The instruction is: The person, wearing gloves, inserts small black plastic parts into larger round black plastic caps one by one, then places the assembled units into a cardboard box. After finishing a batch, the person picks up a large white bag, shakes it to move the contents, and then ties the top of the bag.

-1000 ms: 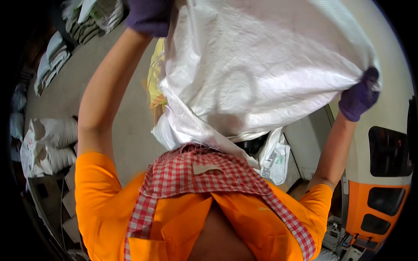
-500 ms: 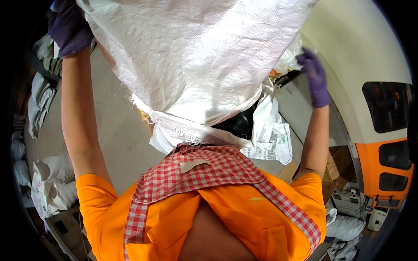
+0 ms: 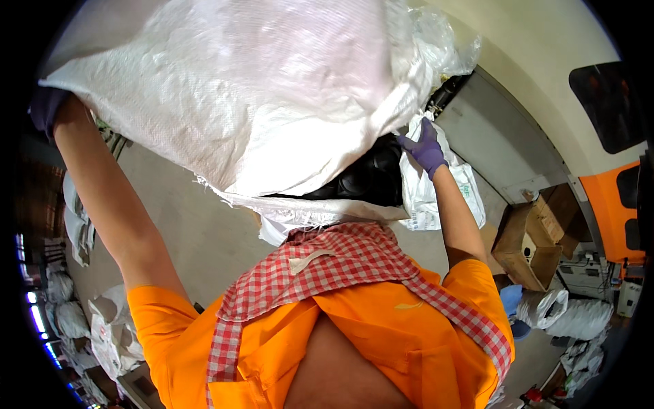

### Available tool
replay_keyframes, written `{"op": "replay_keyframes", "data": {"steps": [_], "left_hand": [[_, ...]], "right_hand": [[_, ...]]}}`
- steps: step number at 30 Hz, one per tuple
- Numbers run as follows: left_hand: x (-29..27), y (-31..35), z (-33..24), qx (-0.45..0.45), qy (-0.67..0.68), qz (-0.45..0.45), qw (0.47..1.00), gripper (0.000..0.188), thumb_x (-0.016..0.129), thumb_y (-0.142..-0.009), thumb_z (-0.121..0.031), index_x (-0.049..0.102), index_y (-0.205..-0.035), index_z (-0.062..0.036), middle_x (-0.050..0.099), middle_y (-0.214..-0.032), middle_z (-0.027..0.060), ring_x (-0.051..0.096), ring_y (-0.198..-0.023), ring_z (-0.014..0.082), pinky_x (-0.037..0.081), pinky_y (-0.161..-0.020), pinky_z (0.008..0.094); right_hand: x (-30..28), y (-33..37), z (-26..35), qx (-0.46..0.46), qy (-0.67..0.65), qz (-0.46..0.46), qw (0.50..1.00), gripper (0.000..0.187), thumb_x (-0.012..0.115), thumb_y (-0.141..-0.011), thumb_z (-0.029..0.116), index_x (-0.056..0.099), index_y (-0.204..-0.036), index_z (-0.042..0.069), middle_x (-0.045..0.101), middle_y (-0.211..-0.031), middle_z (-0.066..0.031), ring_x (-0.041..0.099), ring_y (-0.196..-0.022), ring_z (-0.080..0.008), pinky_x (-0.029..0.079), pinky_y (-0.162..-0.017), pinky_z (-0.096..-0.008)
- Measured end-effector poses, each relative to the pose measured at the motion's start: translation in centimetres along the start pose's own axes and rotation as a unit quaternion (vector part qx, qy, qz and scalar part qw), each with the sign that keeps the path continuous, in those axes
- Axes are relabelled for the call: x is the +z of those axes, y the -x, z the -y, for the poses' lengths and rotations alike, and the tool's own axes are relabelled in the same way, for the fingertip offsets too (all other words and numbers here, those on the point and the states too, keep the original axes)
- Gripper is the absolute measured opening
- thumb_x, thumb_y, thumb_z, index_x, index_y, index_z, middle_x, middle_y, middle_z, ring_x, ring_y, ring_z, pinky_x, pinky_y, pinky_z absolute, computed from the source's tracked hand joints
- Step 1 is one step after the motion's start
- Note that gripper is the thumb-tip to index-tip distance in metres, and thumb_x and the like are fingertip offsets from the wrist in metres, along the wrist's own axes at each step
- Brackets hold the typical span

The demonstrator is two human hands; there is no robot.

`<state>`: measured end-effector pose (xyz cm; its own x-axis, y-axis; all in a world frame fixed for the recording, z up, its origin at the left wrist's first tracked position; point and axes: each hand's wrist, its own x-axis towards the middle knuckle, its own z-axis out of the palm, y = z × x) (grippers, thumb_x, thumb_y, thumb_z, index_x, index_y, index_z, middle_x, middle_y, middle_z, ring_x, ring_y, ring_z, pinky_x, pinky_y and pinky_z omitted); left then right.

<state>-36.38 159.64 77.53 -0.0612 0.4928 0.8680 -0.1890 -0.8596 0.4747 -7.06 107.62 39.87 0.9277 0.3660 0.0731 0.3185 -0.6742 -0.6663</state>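
Note:
A large white woven sack (image 3: 293, 102) spreads across the top of the view, its frayed lower edge sagging in front of my chest. Black, rounded, shiny things (image 3: 371, 174) show in the gap beneath its raised flap; their kind I cannot make out. My left hand (image 3: 51, 112), in a purple glove, is closed at the sack's far left corner, its fingertips hidden behind the fabric. Beside the gap on the right, my gloved right hand (image 3: 426, 148) has thumb and forefinger spread apart. It lies against a white printed bag (image 3: 460, 191).
A crumpled clear plastic bag (image 3: 446, 44) lies at the sack's right, near a large cream and orange machine (image 3: 606, 198). Cardboard boxes (image 3: 528, 242) and rolled white sacks (image 3: 575, 313) stand at right. More white bags (image 3: 112, 327) sit on the left.
My left hand has moved left and down, taking the sack's corner along. My right hand has come down and left to the opening. More of the black contents shows.

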Motion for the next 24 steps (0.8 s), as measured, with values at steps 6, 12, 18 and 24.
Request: {"op": "replay_keyframes", "data": {"steps": [6,12,18,24], "left_hand": [[-2.2,-1.4,0.1,-0.006,-0.032,-0.004,0.999,0.031,0.047,-0.082,-0.022,0.055,-0.109,-0.0098,0.06,-0.105,0.0122,0.057,-0.095,0.0257,0.045,-0.082,0.0354],[-3.5,-1.0,0.2,-0.023,-0.042,-0.011,0.999,0.032,0.047,-0.082,-0.02,0.053,-0.112,-0.0103,0.059,-0.106,0.0128,0.057,-0.095,0.0253,0.045,-0.082,0.0355],[-4.4,1.9,1.7,-0.074,-0.032,-0.02,0.997,0.035,0.046,-0.081,-0.017,0.051,-0.115,-0.0108,0.059,-0.107,0.0134,0.057,-0.094,0.025,0.044,-0.082,0.0356],[-6.8,8.5,5.3,-0.203,0.001,-0.059,0.977,0.037,0.046,-0.081,-0.014,0.049,-0.118,-0.0113,0.058,-0.108,0.014,0.057,-0.094,0.0247,0.044,-0.082,0.0357]], "right_hand": [[2.0,1.8,1.4,0.089,-0.142,0.028,0.985,0.107,0.076,-0.063,0.033,0.007,-0.137,-0.002,0.022,-0.141,-0.0216,0.027,-0.129,-0.0298,0.03,-0.101,-0.032],[1.4,3.0,2.7,0.108,-0.141,0.024,0.984,0.102,0.074,-0.066,0.033,0.009,-0.138,0.002,0.033,-0.134,-0.0239,0.039,-0.122,-0.0329,0.034,-0.097,-0.0339],[1.5,5.2,2.7,0.114,-0.145,0.019,0.983,0.098,0.072,-0.067,0.039,0.014,-0.138,0.003,0.038,-0.131,-0.0256,0.042,-0.118,-0.0346,0.036,-0.095,-0.0348],[2.2,7.0,2.2,0.003,-0.028,-0.037,0.999,0.103,0.073,-0.062,0.039,0.015,-0.137,-0.002,0.035,-0.132,-0.0259,0.045,-0.114,-0.037,0.04,-0.092,-0.0368]]}}
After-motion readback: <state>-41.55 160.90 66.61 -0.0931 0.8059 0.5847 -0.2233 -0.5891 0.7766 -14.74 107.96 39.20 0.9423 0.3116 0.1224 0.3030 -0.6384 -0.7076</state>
